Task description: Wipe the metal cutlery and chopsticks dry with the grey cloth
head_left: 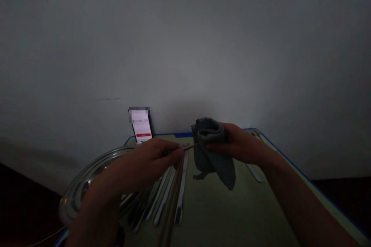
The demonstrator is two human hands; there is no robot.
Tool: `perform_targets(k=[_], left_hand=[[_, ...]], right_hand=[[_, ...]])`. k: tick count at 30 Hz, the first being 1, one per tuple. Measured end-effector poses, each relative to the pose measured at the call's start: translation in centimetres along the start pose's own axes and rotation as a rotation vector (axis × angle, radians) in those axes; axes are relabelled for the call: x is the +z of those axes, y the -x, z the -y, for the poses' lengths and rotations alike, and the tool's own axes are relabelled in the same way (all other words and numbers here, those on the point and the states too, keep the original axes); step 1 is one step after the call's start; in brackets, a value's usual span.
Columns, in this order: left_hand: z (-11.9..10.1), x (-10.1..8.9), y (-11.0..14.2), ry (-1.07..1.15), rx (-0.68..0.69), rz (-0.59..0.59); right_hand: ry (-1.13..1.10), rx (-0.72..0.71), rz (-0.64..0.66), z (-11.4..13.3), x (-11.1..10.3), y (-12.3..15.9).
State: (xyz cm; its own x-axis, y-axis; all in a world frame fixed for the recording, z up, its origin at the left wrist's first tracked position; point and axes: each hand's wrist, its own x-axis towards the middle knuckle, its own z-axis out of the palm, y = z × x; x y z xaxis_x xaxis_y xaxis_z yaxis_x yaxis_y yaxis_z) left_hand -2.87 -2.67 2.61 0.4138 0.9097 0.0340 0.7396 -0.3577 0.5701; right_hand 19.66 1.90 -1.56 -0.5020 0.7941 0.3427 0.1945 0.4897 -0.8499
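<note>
My left hand (162, 154) is closed, pinching a thin brownish stick (190, 147) that resembles a chopstick. The stick's right end runs into a grey cloth (213, 142) with a checked edge. My right hand (240, 142) is wrapped round this bunched cloth, and the part of the stick inside is hidden. Beneath my left hand, two long brown chopsticks (171, 208) lie lengthwise on the table. Several metal utensils (162, 200) are beside them, their upper ends partly covered by my hand. Dim light makes their kinds hard to tell.
A shiny round metal bowl or pan (78, 185) stands at the left, partly behind my forearm. A phone (142, 125) leans against the wall (185, 46) at the back. More utensils (255, 172) lie at the right. Blue edging borders the greenish tabletop (214, 216).
</note>
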Motion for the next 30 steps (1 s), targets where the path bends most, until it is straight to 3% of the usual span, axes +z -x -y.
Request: perform_targets(k=[10,16,24,30], left_hand=[[-0.1,0.3,-0.6,-0.069,-0.022,0.097],[0.2,0.3,-0.6,-0.011,-0.023,0.009],[0.1,0.0,-1.0,0.01,0.056,-0.005],[0.1,-0.2,-1.2,0.021,0.072,-0.083]], right_hand=[[0.327,-0.046,0.079,0.9,-0.5,0.6],[0.32,-0.079,0.034,0.7,-0.3,0.3],[0.14,-0.106,-0.207,0.2,0.8,-0.3],[0.027,-0.057,-0.492,0.7,2.7,-0.8]])
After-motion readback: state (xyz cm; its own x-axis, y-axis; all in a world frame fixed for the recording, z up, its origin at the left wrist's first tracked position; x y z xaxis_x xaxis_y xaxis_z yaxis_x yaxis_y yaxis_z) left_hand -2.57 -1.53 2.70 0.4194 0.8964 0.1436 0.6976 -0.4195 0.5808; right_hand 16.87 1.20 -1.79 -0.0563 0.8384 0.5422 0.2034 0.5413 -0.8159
